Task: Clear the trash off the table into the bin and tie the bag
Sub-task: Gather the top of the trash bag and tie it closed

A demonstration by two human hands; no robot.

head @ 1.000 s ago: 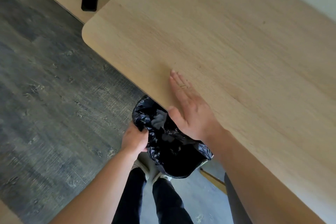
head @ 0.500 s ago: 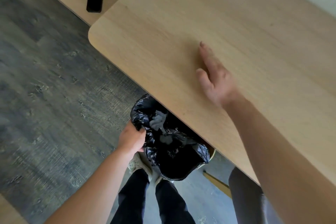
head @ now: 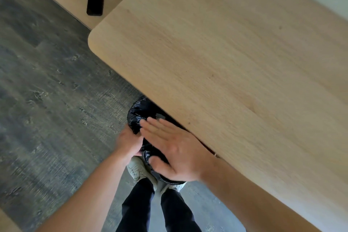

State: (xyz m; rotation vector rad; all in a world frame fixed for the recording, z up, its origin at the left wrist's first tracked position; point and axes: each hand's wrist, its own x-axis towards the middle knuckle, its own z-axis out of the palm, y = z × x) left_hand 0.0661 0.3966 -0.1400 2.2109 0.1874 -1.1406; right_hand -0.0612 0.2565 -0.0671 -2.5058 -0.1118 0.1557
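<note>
At the table (head: 216,62) edge, left hand (head: 129,143) grips the bag (head: 136,117); flat, spread right hand (head: 175,149) covers it.

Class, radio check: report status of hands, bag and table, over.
Left hand shut on bag rim. Right hand open, flat over bag mouth. Bag untied. Table shows no trash.
</note>
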